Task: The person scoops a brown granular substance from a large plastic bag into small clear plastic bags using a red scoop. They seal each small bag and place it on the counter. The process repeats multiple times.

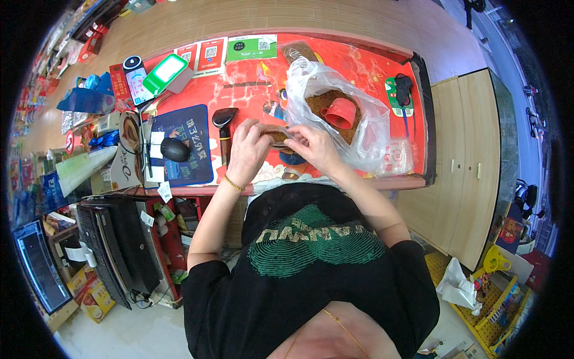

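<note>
Over the red-covered counter (244,96), my left hand (249,146) and my right hand (314,148) hold a small clear plastic bag (279,136) between them. Brown material shows inside it. My right fingers and thumb pinch its right end, and my left fingers cover the other end. Just beyond my right hand lies a large translucent plastic bag (309,74), its mouth spread wide. Brown granular material (320,101) fills it, and a red plastic cup (344,112) rests tilted on top. A flat clear packet of brown material (299,51) lies at the counter's far side.
Left of my hands are a handheld barcode scanner (224,130), a mouse pad (193,134) with a black computer mouse (175,149), and a payment device with a lit screen (168,74). A pack of plastic bags (398,157) lies right. Wooden cabinets (466,161) stand beyond the counter's end.
</note>
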A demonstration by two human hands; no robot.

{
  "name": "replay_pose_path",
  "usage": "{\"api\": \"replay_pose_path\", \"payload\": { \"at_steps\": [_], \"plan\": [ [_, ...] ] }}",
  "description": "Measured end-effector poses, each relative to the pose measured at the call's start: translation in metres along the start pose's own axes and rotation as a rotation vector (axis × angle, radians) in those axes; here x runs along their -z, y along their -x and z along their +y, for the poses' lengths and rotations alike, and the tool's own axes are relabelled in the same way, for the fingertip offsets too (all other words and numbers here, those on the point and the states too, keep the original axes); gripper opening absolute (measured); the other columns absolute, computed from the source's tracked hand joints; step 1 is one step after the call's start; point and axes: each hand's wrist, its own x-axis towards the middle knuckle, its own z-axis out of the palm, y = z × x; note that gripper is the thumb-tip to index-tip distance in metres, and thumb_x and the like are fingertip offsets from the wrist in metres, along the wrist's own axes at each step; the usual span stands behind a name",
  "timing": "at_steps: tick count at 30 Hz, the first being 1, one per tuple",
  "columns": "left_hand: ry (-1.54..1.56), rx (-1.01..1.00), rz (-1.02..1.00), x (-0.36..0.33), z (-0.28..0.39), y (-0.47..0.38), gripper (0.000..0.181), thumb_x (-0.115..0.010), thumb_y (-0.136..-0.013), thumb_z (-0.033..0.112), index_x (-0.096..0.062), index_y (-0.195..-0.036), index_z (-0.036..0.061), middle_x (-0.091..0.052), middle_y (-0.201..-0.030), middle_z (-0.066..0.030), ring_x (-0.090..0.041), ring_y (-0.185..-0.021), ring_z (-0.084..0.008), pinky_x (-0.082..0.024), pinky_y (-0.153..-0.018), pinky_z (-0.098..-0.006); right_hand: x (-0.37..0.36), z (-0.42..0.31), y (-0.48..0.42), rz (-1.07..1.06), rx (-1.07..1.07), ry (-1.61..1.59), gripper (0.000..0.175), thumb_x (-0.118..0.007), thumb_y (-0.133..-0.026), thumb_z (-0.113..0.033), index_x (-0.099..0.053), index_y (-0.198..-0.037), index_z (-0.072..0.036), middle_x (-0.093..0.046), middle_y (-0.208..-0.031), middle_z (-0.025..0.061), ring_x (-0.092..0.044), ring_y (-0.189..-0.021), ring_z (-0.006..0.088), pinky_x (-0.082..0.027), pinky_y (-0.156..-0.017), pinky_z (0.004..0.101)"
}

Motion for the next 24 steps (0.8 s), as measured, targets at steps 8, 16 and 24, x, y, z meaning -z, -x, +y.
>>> {"api": "replay_pose_path", "payload": {
  "at_steps": [8,16,24],
  "plan": [
    [-0.117,-0.055,-0.112,0.007,0.013,0.020,0.016,-0.057,-0.073,0.016,-0.060,-0.088,0.0129,-0.056,-0.095,0.0000,-0.053,-0.093,-0.0184,-0.041,-0.076,-0.0341,0.081,0.003,0.003,0.358,0.127,0.482,0.009,-0.064,-0.082,-0.012,-0.064,-0.082,-0.003,-0.062,-0.082,0.0121,-0.061,-0.081,0.0281,-0.048,-0.069,0.0369],
    [0.025,0.028,-0.076,0.001,0.026,0.030,0.018,-0.061,-0.071,0.005,-0.058,-0.088,0.0086,-0.060,-0.093,-0.0048,-0.056,-0.073,-0.0224,-0.044,-0.062,-0.0340,0.093,0.069,-0.030,-0.011,0.281,0.726,0.017,-0.063,-0.079,-0.017,-0.063,-0.092,-0.006,-0.060,-0.099,0.0084,-0.055,-0.097,0.0279,-0.045,-0.084,0.0407],
    [0.069,0.081,-0.023,0.002,0.030,0.035,0.022,-0.063,-0.069,0.000,-0.058,-0.089,0.0056,-0.060,-0.092,-0.0085,-0.058,-0.077,-0.0264,-0.048,-0.067,-0.0363,0.115,0.059,-0.028,-0.134,-0.029,0.929,0.024,-0.063,-0.072,-0.006,-0.057,-0.095,-0.005,-0.058,-0.095,0.0116,-0.058,-0.092,0.0333,-0.049,-0.076,0.0424]
  ]
}}
